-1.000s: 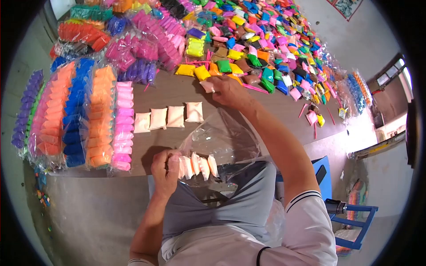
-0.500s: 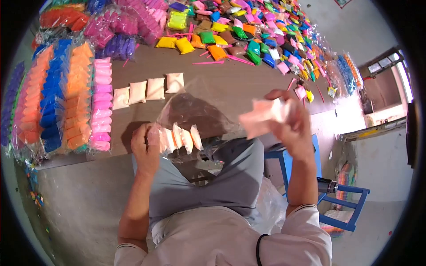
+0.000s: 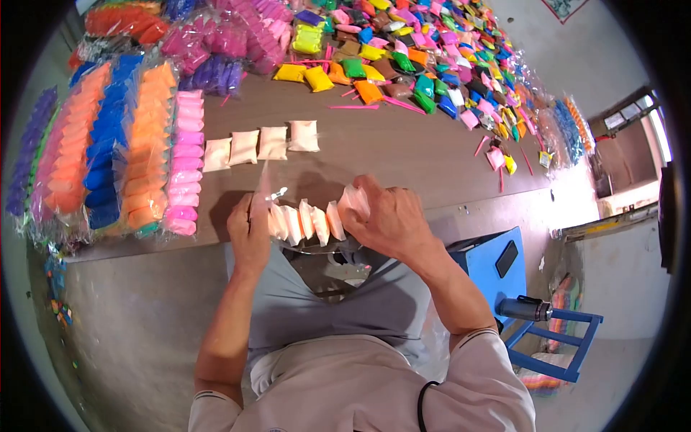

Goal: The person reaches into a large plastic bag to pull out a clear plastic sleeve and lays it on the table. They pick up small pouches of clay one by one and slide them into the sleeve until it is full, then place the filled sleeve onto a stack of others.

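At the table's near edge, my left hand (image 3: 248, 229) is closed on the left end of a clear plastic bag (image 3: 262, 180). A row of small peach packets (image 3: 305, 222) lies in or against that bag; its film is hard to make out. My right hand (image 3: 394, 219) grips a peach packet (image 3: 353, 204) at the row's right end, fingers bent over it; whether it holds more than one is hidden. Beyond my hands, several pale peach packets (image 3: 273, 143) lie side by side on the brown table (image 3: 403, 147).
To the left stand long bagged rows of blue packets (image 3: 108, 155), orange packets (image 3: 147, 137) and pink packets (image 3: 187, 158). A heap of mixed coloured packets (image 3: 432, 57) covers the back. At right are a blue stool (image 3: 475, 270), a phone (image 3: 507, 259) and a flask (image 3: 525, 308).
My right hand has moved left and down with its peach packets, from out over the right side to the right end of the row. The bag's raised film has dropped.
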Tool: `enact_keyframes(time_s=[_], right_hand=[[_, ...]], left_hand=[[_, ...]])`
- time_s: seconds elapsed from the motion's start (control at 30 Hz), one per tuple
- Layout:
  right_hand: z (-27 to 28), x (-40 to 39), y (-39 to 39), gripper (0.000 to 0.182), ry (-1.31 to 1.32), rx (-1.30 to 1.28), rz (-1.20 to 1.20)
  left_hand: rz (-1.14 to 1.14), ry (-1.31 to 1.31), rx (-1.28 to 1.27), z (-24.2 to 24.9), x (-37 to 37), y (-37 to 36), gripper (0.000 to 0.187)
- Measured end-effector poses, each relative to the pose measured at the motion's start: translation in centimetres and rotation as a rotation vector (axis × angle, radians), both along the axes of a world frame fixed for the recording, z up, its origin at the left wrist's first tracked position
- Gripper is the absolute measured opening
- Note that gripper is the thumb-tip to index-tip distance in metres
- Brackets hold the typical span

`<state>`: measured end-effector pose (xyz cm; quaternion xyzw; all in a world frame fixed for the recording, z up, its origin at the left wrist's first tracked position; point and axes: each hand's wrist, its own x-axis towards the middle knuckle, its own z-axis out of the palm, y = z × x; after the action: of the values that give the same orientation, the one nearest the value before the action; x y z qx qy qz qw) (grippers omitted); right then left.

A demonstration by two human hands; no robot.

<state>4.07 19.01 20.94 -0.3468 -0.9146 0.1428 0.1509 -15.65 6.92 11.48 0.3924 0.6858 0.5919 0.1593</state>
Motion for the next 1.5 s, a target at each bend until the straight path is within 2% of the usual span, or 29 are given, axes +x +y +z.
enact_keyframes(time_s=[0.07, 0.17, 0.3, 0.37, 0.5, 0.57, 0.67, 0.8, 0.87, 1.0, 1.07, 1.1, 1.17, 1.37, 1.5], right_hand=[[0.2, 0.0, 0.1, 0.043, -0.074, -0.03, 0.069], [0.5, 0.3, 1.1, 0.048, -0.174, -0.187, 0.126], [0.4, 0.3, 3.4, 0.058, -0.162, -0.313, 0.197], [0.2, -0.1, 5.0, 0.065, -0.074, -0.396, 0.341], [1.2, -2.0, 7.0, 0.067, -0.122, -0.428, 0.321], [1.4, -2.8, 7.6, 0.066, -0.295, -0.424, 0.313], [1.2, -3.0, 7.8, 0.071, -0.322, -0.426, 0.356], [0.9, -2.5, 7.9, 0.078, -0.213, -0.514, 0.373], [1.5, -2.4, 7.6, 0.086, -0.251, -0.411, 0.362], [2.9, -2.0, 6.5, 0.086, -0.336, -0.27, 0.286], [5.2, -2.2, 6.1, 0.075, -0.365, -0.397, 0.295], [5.7, -2.2, 6.2, 0.075, -0.368, -0.398, 0.297], [6.1, -2.3, 6.6, 0.06, -0.293, -0.439, 0.313], [3.3, -3.3, 8.4, 0.044, -0.29, -0.559, 0.413], [2.9, -3.5, 8.5, 0.04, -0.233, -0.566, 0.352]], left_hand=[[0.031, -0.157, 0.117, 0.9, 0.5, 0.5, 0.031], [0.024, -0.137, 0.053, 0.6, -0.2, 0.3, 0.035], [0.064, -0.165, 0.125, 1.0, -0.2, 1.1, 0.036], [0.069, -0.159, 0.115, 0.6, -1.1, 1.2, 0.035], [0.143, -0.198, 0.109, 1.0, -2.1, 2.2, 0.034], [0.209, -0.209, 0.127, 0.5, -2.6, 2.8, 0.032], [0.155, -0.051, 0.061, 0.6, -2.4, 2.4, 0.031], [0.131, -0.018, 0.094, 0.0, -2.2, 2.3, 0.031], [0.123, 0.022, 0.058, -0.4, -2.4, 2.3, 0.029], [0.105, -0.078, 0.086, 0.7, -1.9, 2.3, 0.027], [0.101, -0.041, 0.106, 0.9, -1.7, 2.3, 0.026], [0.103, -0.044, 0.106, 1.0, -1.7, 2.3, 0.026], [0.115, -0.035, 0.088, 1.2, -1.5, 2.2, 0.027], [0.075, -0.111, 0.026, 1.2, -1.8, 1.7, 0.027], [0.065, -0.164, 0.038, 1.3, -1.6, 1.7, 0.027]])
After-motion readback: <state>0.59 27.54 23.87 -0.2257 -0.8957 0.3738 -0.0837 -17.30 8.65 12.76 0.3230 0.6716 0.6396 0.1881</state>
